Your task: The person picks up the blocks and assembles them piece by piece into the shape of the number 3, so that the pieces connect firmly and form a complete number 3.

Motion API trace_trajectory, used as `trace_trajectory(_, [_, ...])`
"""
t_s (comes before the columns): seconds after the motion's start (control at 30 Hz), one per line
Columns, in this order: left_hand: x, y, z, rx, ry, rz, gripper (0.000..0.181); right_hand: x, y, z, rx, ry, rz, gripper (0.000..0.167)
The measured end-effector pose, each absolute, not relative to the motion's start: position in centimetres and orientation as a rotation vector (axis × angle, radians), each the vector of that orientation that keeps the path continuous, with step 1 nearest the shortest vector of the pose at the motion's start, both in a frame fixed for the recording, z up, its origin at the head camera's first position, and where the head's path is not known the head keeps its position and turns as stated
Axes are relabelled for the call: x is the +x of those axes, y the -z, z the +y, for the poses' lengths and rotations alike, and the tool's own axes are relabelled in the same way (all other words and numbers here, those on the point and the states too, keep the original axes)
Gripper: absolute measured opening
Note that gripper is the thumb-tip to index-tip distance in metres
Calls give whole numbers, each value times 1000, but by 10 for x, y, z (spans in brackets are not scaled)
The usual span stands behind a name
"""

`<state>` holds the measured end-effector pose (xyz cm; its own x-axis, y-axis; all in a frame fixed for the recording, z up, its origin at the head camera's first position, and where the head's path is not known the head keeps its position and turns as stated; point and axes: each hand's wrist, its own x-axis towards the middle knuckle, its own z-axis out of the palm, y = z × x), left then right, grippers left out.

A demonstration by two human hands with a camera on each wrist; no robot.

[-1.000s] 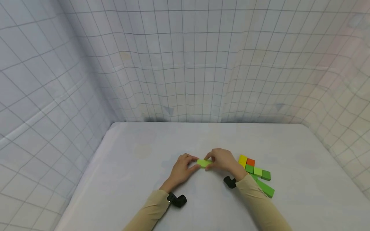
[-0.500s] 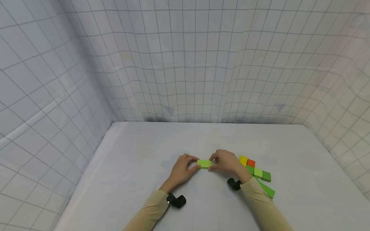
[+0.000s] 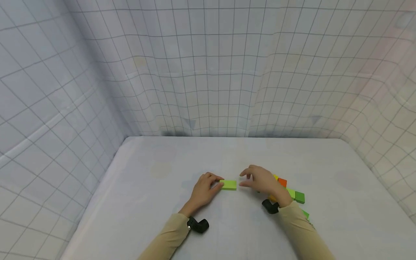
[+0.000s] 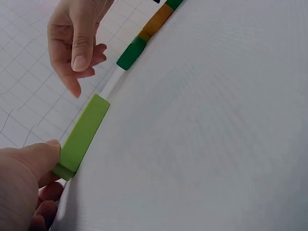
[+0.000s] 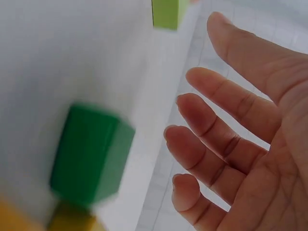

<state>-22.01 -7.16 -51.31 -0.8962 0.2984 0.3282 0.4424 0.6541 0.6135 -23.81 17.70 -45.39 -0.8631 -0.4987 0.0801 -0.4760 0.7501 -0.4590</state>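
Observation:
A light green rectangular block point(image 3: 229, 185) lies on the white table near its middle. My left hand point(image 3: 203, 189) pinches the left end of this block between thumb and fingers; in the left wrist view the thumb presses on the block's point(image 4: 84, 134) near end. Just right of the block, my right hand point(image 3: 262, 179) hovers apart from it, holding nothing. Its fingers point(image 5: 207, 115) are spread and slightly bent in the right wrist view. A dark green block point(image 5: 89, 154) is near that hand, partly blurred.
Right of the right hand lies a cluster of blocks: an orange-red block point(image 3: 282, 182), a dark green block point(image 3: 299, 197) and several others, partly hidden by the right forearm. White grid-patterned curtains point(image 3: 208, 90) enclose the table point(image 3: 156, 202) at the back and sides.
My right hand has let go of the block's right end and moved right. The block has shifted slightly left. My left hand stays nearly still, holding its end.

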Motion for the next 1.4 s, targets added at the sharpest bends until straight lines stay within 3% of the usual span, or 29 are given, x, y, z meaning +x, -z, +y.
trace_trajectory(0.27, [-221,511,-73,-610,1078,-2668,27,-232,442,217,-638,772,2915,26])
trace_trajectory(0.5, [-224,510,-74,-602,1072,-2666,26,-229,445,227,-606,674,2860,39])
trace_trajectory(0.63, [-225,510,-75,-606,1086,-2683,28,-227,447,230,-649,674,2844,38])
trace_trajectory(0.93, [-226,511,-76,-598,1090,-2686,28,-223,449,227,-697,745,2848,27])
trace_trajectory(1.4, [-225,511,-74,-560,1047,-2713,27,-230,454,203,-765,821,2800,24])
